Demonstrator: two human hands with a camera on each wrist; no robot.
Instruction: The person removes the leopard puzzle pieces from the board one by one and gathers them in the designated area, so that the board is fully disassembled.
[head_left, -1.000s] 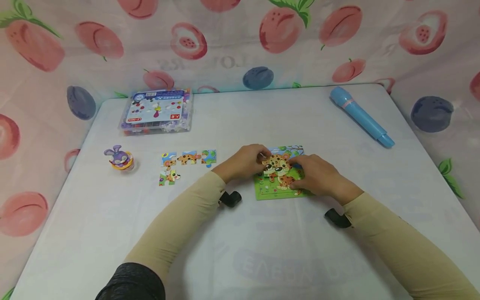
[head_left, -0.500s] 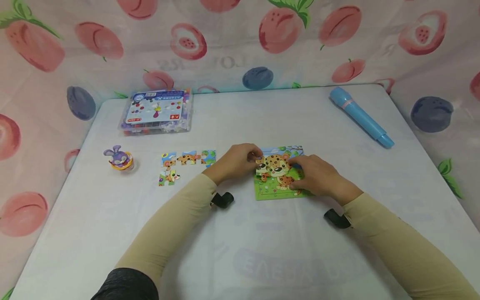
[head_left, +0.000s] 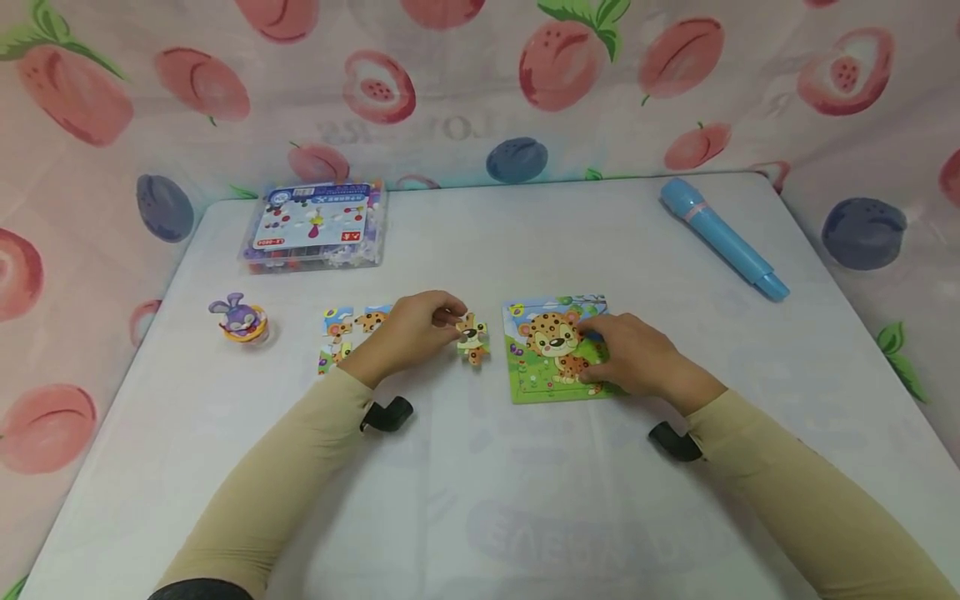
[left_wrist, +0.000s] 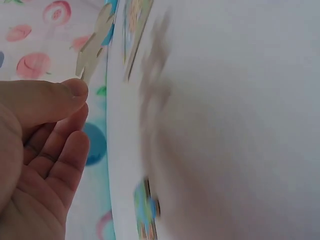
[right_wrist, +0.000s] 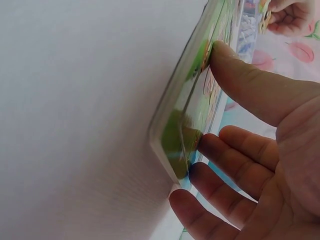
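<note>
My left hand [head_left: 416,333] pinches a jigsaw piece [head_left: 472,337] between thumb and fingers, to the left of the jigsaw board [head_left: 532,382]. The piece shows part of a spotted animal's face; in the left wrist view the held piece [left_wrist: 94,47] is seen edge-on above the table. The board carries a leopard cub picture on green and blue. My right hand [head_left: 637,358] rests on its right side, thumb [right_wrist: 237,65] on the picture and fingertips at the far edge. Other loose jigsaw pieces [head_left: 337,321] lie left of my left hand, partly hidden behind it.
A clear plastic case [head_left: 311,225] with a printed label stands at the back left. In front of it sits a purple rabbit figure [head_left: 238,317]. A blue toy microphone [head_left: 723,237] lies at the back right. Fruit-patterned cloth [head_left: 450,83] hangs behind the white table [head_left: 525,500].
My left hand has moved left from over the board, carrying the jigsaw piece away and uncovering the board's left side. My right hand has stayed on the board.
</note>
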